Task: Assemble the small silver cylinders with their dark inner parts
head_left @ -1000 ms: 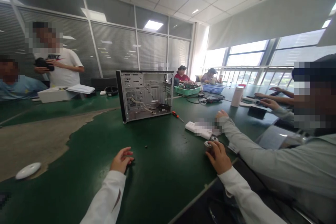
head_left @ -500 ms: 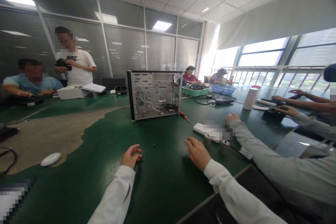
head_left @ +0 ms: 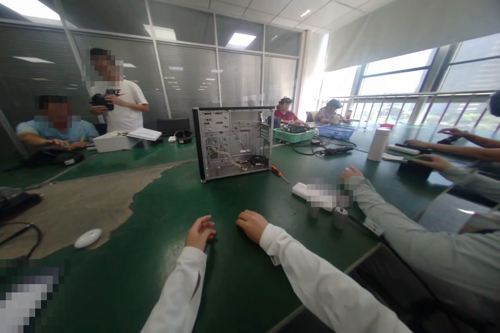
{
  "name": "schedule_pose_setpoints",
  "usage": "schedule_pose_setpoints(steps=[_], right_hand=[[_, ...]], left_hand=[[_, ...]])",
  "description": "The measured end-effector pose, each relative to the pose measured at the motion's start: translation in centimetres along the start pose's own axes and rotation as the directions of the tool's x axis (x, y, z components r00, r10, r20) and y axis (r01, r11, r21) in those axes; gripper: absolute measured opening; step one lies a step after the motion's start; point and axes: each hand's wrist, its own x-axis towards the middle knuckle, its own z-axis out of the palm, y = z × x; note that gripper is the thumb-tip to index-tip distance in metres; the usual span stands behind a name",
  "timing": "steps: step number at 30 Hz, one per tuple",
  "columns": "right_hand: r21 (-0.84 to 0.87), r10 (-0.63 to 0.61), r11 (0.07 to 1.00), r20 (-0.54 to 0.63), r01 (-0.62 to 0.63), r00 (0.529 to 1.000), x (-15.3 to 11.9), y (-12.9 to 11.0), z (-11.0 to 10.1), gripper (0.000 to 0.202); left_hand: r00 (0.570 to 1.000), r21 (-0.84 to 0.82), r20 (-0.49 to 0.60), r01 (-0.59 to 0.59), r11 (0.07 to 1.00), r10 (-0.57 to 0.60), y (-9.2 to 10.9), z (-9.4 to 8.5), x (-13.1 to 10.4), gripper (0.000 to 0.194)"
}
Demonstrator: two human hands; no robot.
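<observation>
My left hand [head_left: 200, 232] rests on the green table [head_left: 230, 281], fingers loosely bent and apart, holding nothing. To its right, my right hand [head_left: 252, 225] is low over the tabletop with its fingers curled down together. A small dark piece that lay about there is no longer visible, and the fingers hide whatever is under them. Beyond both hands an open computer case [head_left: 236, 143] stands upright, showing its metal bays and loose cables. An orange-handled screwdriver [head_left: 278, 173] lies by the case's lower right corner.
A white power strip [head_left: 300, 191] and a grey cylinder [head_left: 340, 217] lie to the right, near a co-worker's sleeve [head_left: 375, 205]. Behind are a green basket [head_left: 292, 136], a blue basket [head_left: 336, 132] and a white bottle [head_left: 377, 144]. At left lies a white mouse [head_left: 88, 238].
My right hand has moved left to where the small dark piece lay, and its fingers have curled. My left hand has stayed about the same. The view has shifted slightly.
</observation>
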Motion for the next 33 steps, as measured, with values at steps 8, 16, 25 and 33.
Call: schedule_pose_setpoints(steps=[8,16,25,33], right_hand=[[-0.192,0.468,0.824,-0.3,-0.533,0.831,-11.8,7.9,-5.5,0.021],[-0.17,0.674,0.667,-0.276,-0.725,0.685,-14.6,12.4,-8.1,0.013],[-0.197,0.69,0.653,-0.244,-0.732,0.681,-13.9,12.7,-7.3,0.011],[-0.212,0.701,0.628,-0.264,-0.749,0.663,-14.1,12.8,-6.9,0.014]], left_hand=[[1.0,0.015,0.003,0.002,1.0,-0.002,0.0,0.2,0.2,0.035],[0.996,0.012,0.076,0.053,0.999,-0.054,0.2,-0.3,0.5,0.038],[1.0,0.003,-0.011,-0.009,1.0,0.009,0.1,0.0,-0.2,0.034],[1.0,0.026,-0.004,-0.008,1.0,0.008,0.3,0.0,-0.3,0.035]])
